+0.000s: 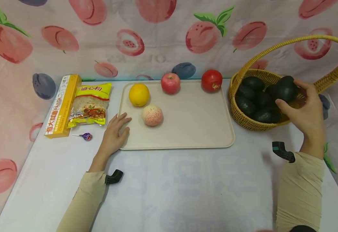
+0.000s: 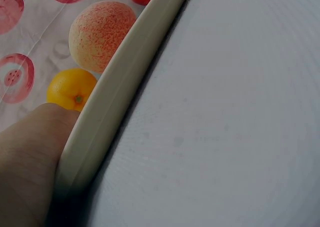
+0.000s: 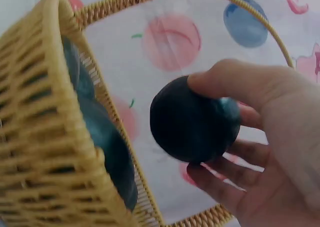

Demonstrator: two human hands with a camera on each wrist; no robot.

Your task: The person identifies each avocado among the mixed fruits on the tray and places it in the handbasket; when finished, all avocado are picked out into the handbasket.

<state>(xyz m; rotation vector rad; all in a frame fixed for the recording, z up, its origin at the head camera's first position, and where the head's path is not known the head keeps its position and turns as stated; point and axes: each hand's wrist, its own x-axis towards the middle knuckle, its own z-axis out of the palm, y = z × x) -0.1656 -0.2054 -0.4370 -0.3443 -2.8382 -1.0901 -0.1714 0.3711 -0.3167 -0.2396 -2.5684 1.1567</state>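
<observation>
My right hand [image 1: 308,108] grips a dark green avocado [image 1: 286,89] between thumb and fingers, over the right side of a wicker basket [image 1: 245,124]. In the right wrist view this avocado [image 3: 192,122] is held clear of the others, with the thumb across its top. Several more avocados [image 1: 263,98] lie in the basket. On the left, my left hand [image 1: 115,133] rests at the left edge of a beige tray [image 1: 192,129], fingers loosely spread over the rim. A pale pink peach [image 1: 152,115] and an orange [image 1: 139,94] sit on the tray near that hand.
A red apple [image 1: 170,83] and a pomegranate [image 1: 211,80] sit along the tray's back edge. Left of the tray lie a yellow pasta box [image 1: 62,106], a bag of pasta [image 1: 90,104] and a wrapped lollipop [image 1: 87,136]. The basket's tall handle [image 1: 290,40] arches over it.
</observation>
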